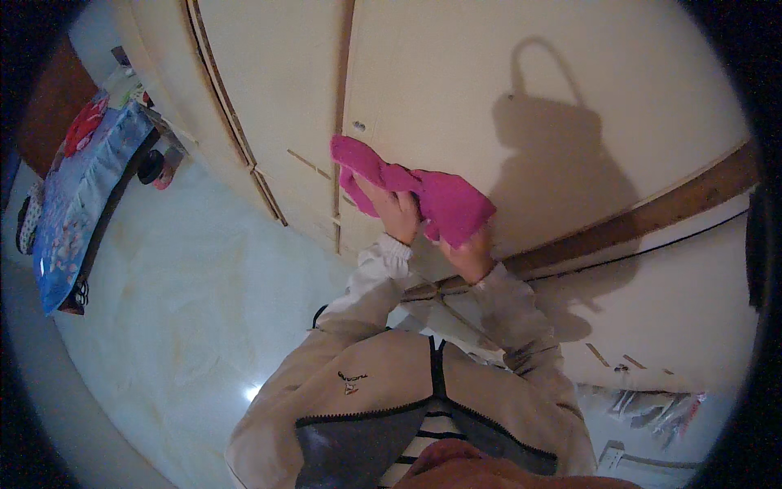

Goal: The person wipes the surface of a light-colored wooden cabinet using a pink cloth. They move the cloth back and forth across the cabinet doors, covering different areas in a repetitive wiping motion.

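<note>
A bright pink cloth [455, 198] is bunched between both hands, in front of a cream cabinet door [421, 79]. My left hand [397, 214] grips the cloth's left part, with some fingers hidden behind the fabric. Lower and to the right, my right hand [473, 257] holds the other end, its fingers mostly covered by the cloth. Just above the cloth's left end is a small metal lock [358, 126] in the door. Whether the cloth touches the door cannot be told.
Wooden trim [647, 229] edges the cabinet at the right. A pale marbled floor [201, 269] lies to the left, where a bed or table with a blue floral cover [79, 214] stands. Plastic-wrapped items [654, 409] and a white chair or rack [647, 461] are at the lower right.
</note>
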The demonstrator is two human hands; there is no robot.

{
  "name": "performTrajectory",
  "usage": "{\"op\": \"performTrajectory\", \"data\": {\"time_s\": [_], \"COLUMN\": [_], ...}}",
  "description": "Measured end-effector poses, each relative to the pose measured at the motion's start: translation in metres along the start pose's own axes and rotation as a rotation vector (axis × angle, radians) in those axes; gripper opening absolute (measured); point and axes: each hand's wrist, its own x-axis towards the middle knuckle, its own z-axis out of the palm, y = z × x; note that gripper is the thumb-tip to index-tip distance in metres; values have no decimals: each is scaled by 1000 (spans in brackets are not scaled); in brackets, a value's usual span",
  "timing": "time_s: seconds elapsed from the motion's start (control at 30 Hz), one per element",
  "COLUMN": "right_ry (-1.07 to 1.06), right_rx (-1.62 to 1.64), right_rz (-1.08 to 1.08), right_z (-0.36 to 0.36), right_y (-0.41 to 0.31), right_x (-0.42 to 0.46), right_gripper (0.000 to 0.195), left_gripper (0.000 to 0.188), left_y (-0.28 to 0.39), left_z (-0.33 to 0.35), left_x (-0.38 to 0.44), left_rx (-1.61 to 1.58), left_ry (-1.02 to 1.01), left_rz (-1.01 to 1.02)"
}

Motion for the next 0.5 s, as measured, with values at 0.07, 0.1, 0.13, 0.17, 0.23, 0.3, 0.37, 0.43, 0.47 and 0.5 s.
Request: {"op": "performTrajectory", "data": {"time_s": [0.07, 0.1, 0.13, 0.17, 0.23, 0.3, 0.37, 0.43, 0.47, 0.5], "right_ry": [-3, -44, -83, -155, -308, -442, -440, -304, -217, -209], "right_rx": [-50, -89, -127, -140, -146, -143, -149, -131, -126, -119], "right_rz": [-107, -157, -210, -257, -231, -143, -87, -68, -68, 25], "right_z": [3, 6, 9, 20, 39, 50, 44, 28, 19, 19], "right_y": [-6, -7, -8, -5, 6, 19, 20, 14, 11, 18], "right_x": [8, 4, 1, -6, -51, -94, -104, -87, -76, -72], "right_gripper": [34, 34, 34, 35, 37, 39, 40, 38, 36, 31], "left_gripper": [70, 70, 70, 70, 70, 70, 69, 68, 68, 68], "left_y": [-32, -49, -65, -83, -112, -102, -92, -65, -39, -25], "left_z": [14, 15, 13, 8, 8, 4, -2, -5, -2, 3], "left_x": [-8, -17, -30, -42, -90, -116, -124, -117, -100, -84], "left_rx": [-48, -29, -10, 18, 10, -50, -5, 2, -47, -97], "left_ry": [153, 147, 141, 154, 119, -22, -188, -189, -103, -13], "left_rz": [-69, -105, -141, -176, -395, -693, -694, -523, -422, -316]}}
